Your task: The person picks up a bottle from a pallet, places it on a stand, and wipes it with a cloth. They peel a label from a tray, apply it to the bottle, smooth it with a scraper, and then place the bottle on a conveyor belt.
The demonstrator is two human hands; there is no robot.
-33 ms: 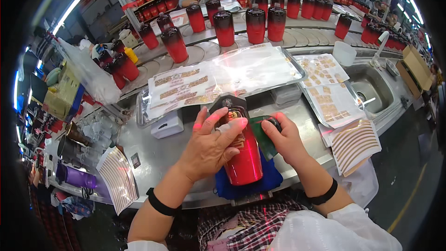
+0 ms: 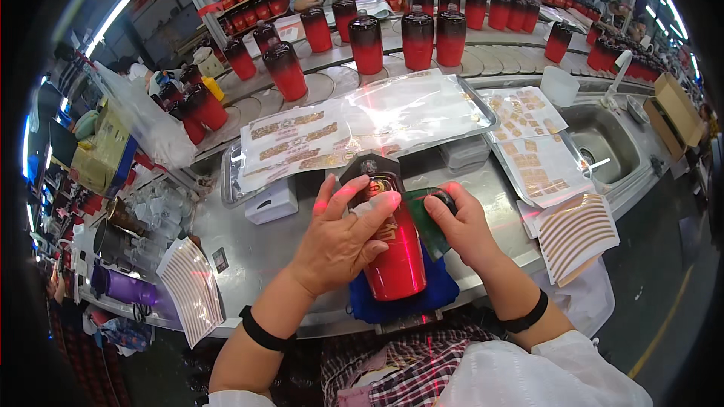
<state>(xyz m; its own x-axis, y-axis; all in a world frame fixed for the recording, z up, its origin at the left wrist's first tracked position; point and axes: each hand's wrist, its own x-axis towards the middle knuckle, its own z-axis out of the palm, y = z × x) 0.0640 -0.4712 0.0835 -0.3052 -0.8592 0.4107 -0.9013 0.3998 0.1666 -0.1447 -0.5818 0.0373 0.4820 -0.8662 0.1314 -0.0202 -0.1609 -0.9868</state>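
Observation:
A glossy red bottle (image 2: 394, 260) with a dark top and gold decals leans back on a blue cloth (image 2: 446, 292) at the counter's front edge. My left hand (image 2: 332, 245) holds its upper left side, fingers spread around the shoulder and thumb on the front beside the decal. One finger of that hand wears a pale wrap. In my right hand (image 2: 466, 227) is a flat, dark green translucent scraper (image 2: 428, 227), pinched between thumb and fingers, its edge close to the bottle's right side. Whether it touches the glass, I cannot tell. A dark angular rest stands behind the bottle's neck.
Beyond the bottle a tray (image 2: 492, 111) carries decal sheets (image 2: 302, 139). More sheets (image 2: 577, 230) lie right, beside a sink (image 2: 630, 154). A striped sheet (image 2: 190, 290) and purple bottle (image 2: 124, 286) are left. Red-black bottles (image 2: 367, 45) line a conveyor; people sit behind it.
The bottles on the conveyor have shifted slightly, those in the middle to the right. Both my hands and the bottle under them stay practically in place.

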